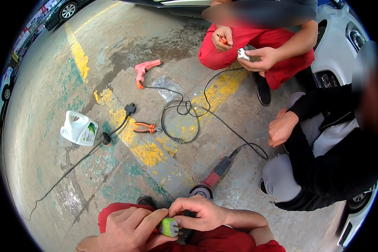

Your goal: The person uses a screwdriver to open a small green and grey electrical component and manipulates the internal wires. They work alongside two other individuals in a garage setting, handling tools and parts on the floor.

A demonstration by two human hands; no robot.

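A green and grey power plug (169,227) with bare metal prongs is held between my two hands, over my red-clad lap. My left hand (132,227) wraps round its body from the left. My right hand (202,213) pinches it from the other side, thumb near the prong end. The fingers hide much of the plug, and I cannot make out any cord on it. Just beyond my right hand lies a red and black angle grinder (216,171), its disc end toward me and its black cord running away to the right.
On the concrete floor lie orange-handled pliers (145,128), a pink gun-shaped tool (144,71), a clear plastic bag (167,87), looped black cable (198,126), a black plug (130,109) and a white jug (80,129). One co-worker (273,52) holds a white plug and an orange-handled tool; another (323,143) crouches right.
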